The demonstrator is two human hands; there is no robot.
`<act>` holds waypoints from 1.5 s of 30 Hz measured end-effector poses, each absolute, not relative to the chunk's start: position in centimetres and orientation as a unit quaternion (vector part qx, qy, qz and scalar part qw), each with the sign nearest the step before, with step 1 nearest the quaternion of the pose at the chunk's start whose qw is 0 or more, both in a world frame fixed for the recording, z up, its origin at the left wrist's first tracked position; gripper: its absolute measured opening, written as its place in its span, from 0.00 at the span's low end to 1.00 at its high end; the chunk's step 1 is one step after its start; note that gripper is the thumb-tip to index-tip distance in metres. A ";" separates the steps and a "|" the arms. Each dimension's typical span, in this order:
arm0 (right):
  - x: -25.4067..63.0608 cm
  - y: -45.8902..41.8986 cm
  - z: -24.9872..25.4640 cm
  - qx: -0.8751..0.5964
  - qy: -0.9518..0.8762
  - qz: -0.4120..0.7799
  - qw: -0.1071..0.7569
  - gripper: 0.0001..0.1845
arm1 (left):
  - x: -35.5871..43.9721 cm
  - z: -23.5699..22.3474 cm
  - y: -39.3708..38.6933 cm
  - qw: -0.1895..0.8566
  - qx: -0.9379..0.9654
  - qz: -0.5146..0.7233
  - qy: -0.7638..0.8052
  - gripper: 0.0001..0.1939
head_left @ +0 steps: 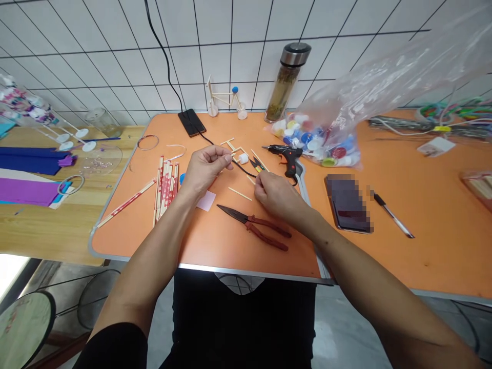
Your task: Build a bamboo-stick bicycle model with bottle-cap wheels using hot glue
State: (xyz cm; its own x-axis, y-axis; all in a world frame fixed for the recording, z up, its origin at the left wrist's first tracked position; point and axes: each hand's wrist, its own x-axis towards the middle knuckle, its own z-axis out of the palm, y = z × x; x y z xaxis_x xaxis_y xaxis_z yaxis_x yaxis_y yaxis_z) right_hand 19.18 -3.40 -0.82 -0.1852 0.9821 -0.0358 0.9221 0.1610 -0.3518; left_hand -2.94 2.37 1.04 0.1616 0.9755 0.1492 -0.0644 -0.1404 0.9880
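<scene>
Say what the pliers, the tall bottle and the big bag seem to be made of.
Pliers: dark metal jaws; dull red handles, perhaps plastic or rubber, judging by their even colour.
Tall bottle: smooth and see-through, glass or hard plastic; the lid has a silvery, shiny band like metal.
Big bag: thin plastic film, being clear, wrinkled and glossy.

phone screen [346,202] pixelated, plastic bag [384,82] cut off

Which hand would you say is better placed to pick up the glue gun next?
The right, probably: the right hand is close to the glue gun, while the left hand is farther off, beside the thin sticks. Whether the right holds anything is unclear.
</scene>
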 end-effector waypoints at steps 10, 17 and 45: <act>19.2 -1.8 -2.3 -0.469 -0.576 0.454 0.491 0.17 | -2.7 1.3 1.7 0.505 0.582 0.496 0.400 0.16; 18.2 -2.4 -1.9 -0.439 -0.554 0.479 0.520 0.15 | -2.3 1.4 1.2 0.512 0.592 0.462 0.417 0.11; 17.2 -2.6 -3.0 -0.439 -0.568 0.444 0.537 0.14 | -2.4 2.4 0.5 0.519 0.605 0.433 0.420 0.05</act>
State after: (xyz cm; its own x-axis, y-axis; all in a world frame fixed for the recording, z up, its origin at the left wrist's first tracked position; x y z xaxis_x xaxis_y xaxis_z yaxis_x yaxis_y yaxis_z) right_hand 17.16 -2.63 -2.95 -0.0393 0.9748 0.2195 0.0209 0.2204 -0.9752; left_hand -2.41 0.54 2.42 0.2713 0.9585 0.0878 0.0580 -0.1073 0.9925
